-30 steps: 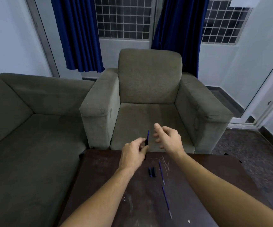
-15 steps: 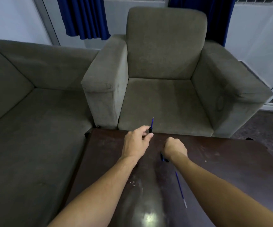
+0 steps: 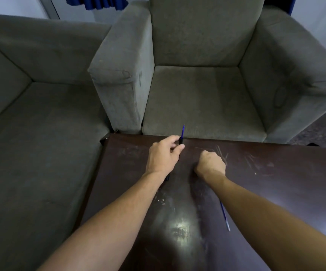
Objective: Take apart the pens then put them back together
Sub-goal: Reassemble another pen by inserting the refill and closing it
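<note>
Two grey sofas (image 3: 41,133) edge a scratched dark table (image 3: 275,182); left hand (image 3: 163,157) pinches a pen (image 3: 182,133), right hand (image 3: 211,165) curled, contents unseen.

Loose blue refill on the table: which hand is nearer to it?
Right. The right hand is just beyond the far end of the refill; the left hand, holding a pen, is farther left.

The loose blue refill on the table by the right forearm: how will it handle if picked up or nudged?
The refill is very thin and long, so probably light and somewhat bendy. It lies flat on the glossy table, so a nudge would likely roll or slide it; pinching it up may be fiddly.
</note>
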